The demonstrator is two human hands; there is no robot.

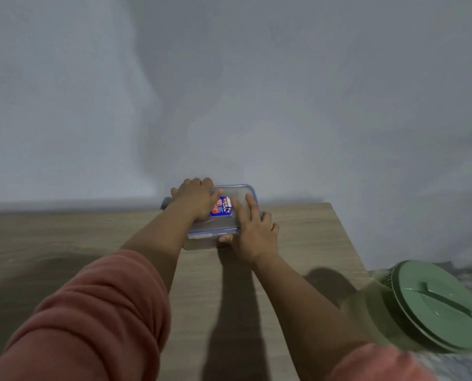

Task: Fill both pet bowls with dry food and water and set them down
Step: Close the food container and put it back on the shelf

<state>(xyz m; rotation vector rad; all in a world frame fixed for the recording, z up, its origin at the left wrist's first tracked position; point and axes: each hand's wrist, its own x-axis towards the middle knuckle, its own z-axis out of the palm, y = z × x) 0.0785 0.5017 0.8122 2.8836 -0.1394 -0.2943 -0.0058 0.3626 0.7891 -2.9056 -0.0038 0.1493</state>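
A clear plastic food container (239, 193) with a blue-rimmed lid and a blue and red label stands at the far edge of the wooden table (91, 235), against the wall. My left hand (195, 196) lies over the lid's left side, fingers curled over its far left edge. My right hand (254, 229) holds the near right corner, fingers flat on the lid and thumb under the lid's front edge. What is inside the container is hidden. No pet bowl shows in the head view.
A green bin with a round green lid (435, 303) stands at the lower right, beside the table's right edge. A plain grey wall (256, 92) rises right behind the table. Patterned floor shows at the far right.
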